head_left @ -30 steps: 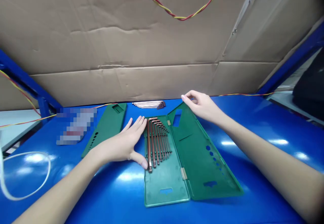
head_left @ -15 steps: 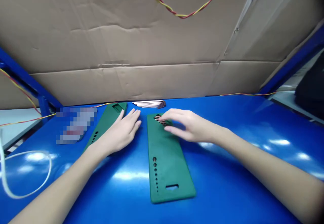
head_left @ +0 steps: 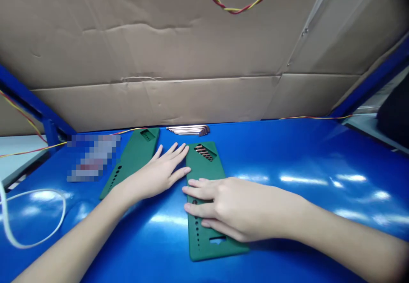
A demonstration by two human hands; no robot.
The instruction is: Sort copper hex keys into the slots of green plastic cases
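Blue workbench (head_left: 287,155) carries the shut green hex-key case (head_left: 204,170) mid-surface, the right hand (head_left: 223,208) lying flat, gripping nothing, on its lid, apparently to hold it down, while the open left hand (head_left: 159,174) braces its edge.

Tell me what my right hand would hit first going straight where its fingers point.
Likely your left hand, flat on the blue table just past the closed green plastic case, though depth is unclear.

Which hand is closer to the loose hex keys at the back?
Left. The left hand lies flat just in front of the hex keys; the right hand rests on the closed green case, nearer the camera.
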